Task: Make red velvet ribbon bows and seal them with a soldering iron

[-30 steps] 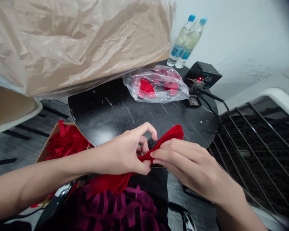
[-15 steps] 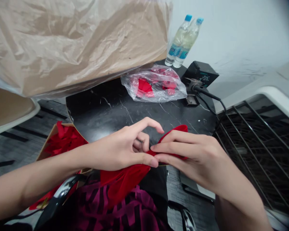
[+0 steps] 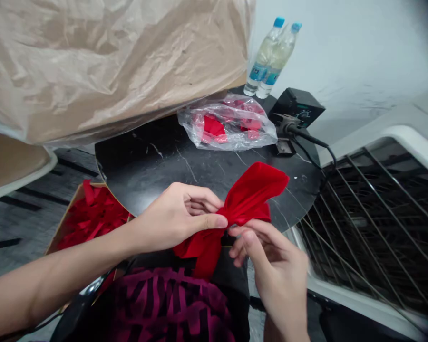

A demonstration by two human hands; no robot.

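Note:
A red fabric bow (image 3: 253,190) is held over the near edge of the round black table, with one loop spread up to the right and tails hanging down to the left. My left hand (image 3: 185,216) pinches its gathered middle between thumb and fingers. My right hand (image 3: 271,256) is closed at the underside of the bow, just right of the middle, with curled fingers against the fabric. A small dark spot shows between the right fingertips and the knot; I cannot make out what it is.
A carton (image 3: 91,213) of red ribbon pieces stands at left below the black marbled table (image 3: 150,166). On the table lie a clear bag (image 3: 231,126) with red pieces, two bottles (image 3: 266,61) and a black box with dial (image 3: 297,109). A wire-fronted white unit (image 3: 364,209) is at right.
The bow has turned up and its right loop now stands open to view. My right hand has moved down from over the loop to its underside. My left hand still pinches the middle.

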